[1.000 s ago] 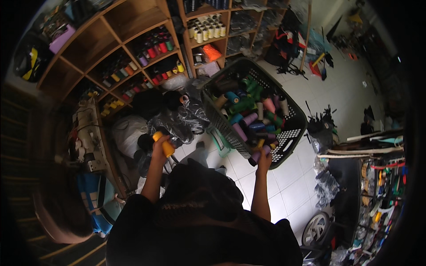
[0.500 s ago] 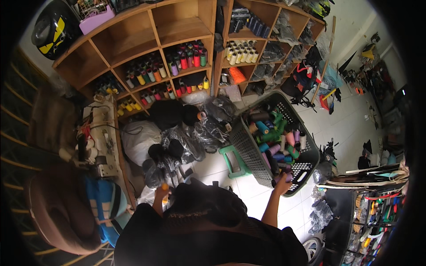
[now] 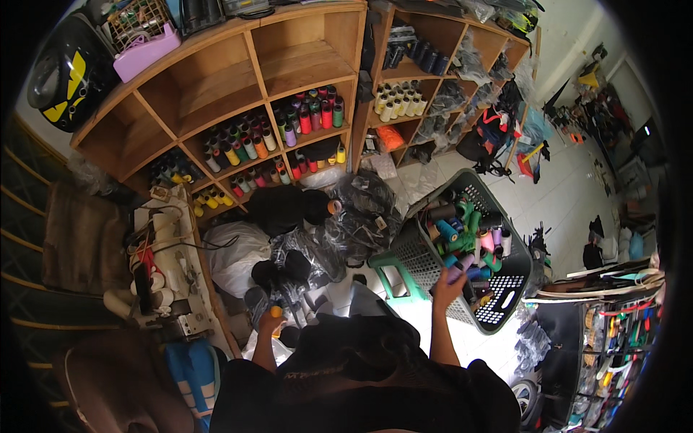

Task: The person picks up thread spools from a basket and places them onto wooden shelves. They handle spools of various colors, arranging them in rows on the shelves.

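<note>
While the left hand [image 3: 268,322] is closed around an orange spool [image 3: 276,312] at the near left, the right hand [image 3: 447,290] grips a purple spool [image 3: 455,272] over the near left side of the basket [image 3: 417,249]. Most of the orange spool is hidden by the fingers, so how it is tilted cannot be told.

The basket, dark and full of holes, stands to the right with a heap of loose spools [image 3: 469,229] inside, green, blue, pink and white among them. Just left of it is a green stool [image 3: 413,280] on the tiled floor [image 3: 559,206].

Farther left lie black bags [image 3: 361,216] and a white bag [image 3: 234,252], near the sewing machine [image 3: 167,249] at the left. At the far side, wooden shelves [image 3: 209,88] hold upright spools in many colours; white spools [image 3: 399,101] fill a compartment to the right. A helmet [image 3: 65,83] sits at the far left.
</note>
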Demonstrator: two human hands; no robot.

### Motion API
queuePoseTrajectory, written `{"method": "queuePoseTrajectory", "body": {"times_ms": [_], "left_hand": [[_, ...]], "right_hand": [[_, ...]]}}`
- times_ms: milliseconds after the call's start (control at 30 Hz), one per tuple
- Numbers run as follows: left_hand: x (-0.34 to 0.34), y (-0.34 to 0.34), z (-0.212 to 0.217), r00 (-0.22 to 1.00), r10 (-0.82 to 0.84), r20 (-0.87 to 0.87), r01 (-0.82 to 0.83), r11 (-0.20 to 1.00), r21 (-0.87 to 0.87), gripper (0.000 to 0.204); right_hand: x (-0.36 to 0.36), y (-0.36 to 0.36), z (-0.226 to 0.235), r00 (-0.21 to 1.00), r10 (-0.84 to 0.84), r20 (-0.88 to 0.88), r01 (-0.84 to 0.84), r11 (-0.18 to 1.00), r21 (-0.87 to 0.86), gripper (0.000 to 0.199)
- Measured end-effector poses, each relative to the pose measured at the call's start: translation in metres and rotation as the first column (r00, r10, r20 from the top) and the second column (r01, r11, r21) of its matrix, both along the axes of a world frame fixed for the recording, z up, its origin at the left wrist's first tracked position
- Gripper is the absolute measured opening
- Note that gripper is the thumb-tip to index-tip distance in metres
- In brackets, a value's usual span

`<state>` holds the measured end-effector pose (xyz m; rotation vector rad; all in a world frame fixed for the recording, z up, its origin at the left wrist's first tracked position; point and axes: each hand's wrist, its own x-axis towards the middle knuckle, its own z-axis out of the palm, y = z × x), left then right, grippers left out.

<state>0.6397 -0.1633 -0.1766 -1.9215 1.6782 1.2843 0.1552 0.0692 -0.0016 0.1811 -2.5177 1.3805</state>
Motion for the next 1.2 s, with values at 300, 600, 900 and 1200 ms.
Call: {"method": "queuePoseTrajectory", "body": {"times_ms": [300,600,900,1200], "left_hand": [[-0.033,0.032,-0.027,0.952,0.292,-0.095,-0.302,0.945,-0.125,0.046],[-0.083,0.065,0.026,0.929,0.368,0.036,-0.353,0.912,-0.211,0.062],[-0.115,0.016,-0.061,0.741,0.546,-0.391,-0.614,0.787,-0.065,0.056],[-0.211,-0.138,-0.257,0.515,0.341,-0.786,-0.517,0.855,0.032,0.058]], "right_hand": [[0.022,-0.166,-0.014,0.71,0.634,0.307,-0.659,0.752,-0.029,0.057],[-0.006,-0.306,-0.027,0.476,0.776,0.413,-0.82,0.561,-0.11,0.064],[0.009,-0.386,-0.187,0.304,0.788,0.535,-0.69,0.569,-0.447,0.047],[0.048,-0.42,-0.456,0.041,0.791,0.611,-0.807,0.386,-0.446,0.04]]}}
